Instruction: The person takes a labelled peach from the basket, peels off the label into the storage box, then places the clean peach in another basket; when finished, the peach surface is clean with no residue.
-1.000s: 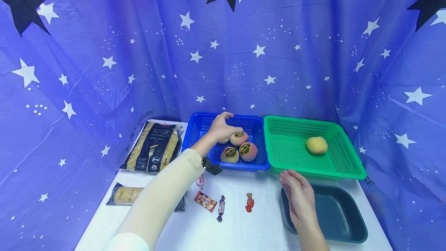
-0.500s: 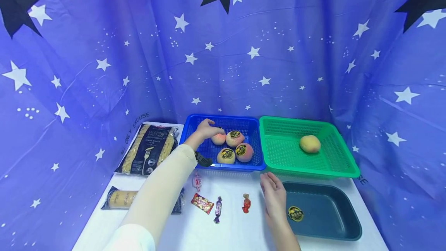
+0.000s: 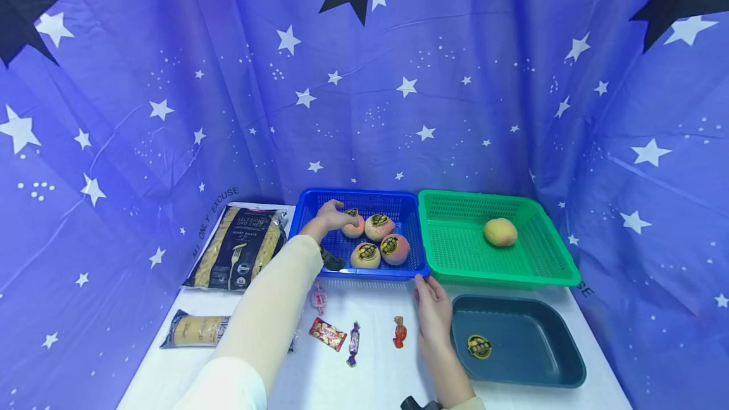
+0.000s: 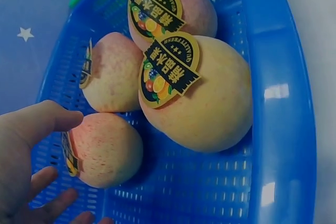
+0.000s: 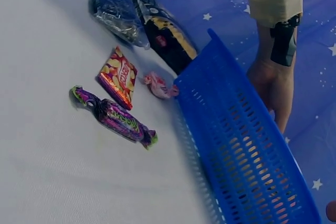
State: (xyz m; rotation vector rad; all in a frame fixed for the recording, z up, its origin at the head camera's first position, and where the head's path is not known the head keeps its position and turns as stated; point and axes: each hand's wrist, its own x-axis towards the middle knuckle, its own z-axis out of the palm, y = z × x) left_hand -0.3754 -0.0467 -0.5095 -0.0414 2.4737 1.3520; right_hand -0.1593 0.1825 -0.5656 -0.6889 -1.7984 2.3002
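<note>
In the blue basket lie several peaches with black-and-gold stickers. My left hand is inside the basket beside the leftmost peach. In the left wrist view the thumb of that hand reaches over the edge of this peach, and the other fingers are spread apart. My right hand has its fingertips at the basket's front right corner, with the fingers extended. The right wrist view shows the side wall of the blue basket and the left hand beyond it.
At right, a green basket holds one yellowish peach; a dark teal tray with a loose sticker stands before it. Wrapped sweets lie in front. Pasta bags are at left, and a starry curtain hangs behind.
My left hand has moved left from above the peaches to the leftmost one. My right hand has moved left from over the teal tray to the blue basket's corner. The view has shifted slightly.
</note>
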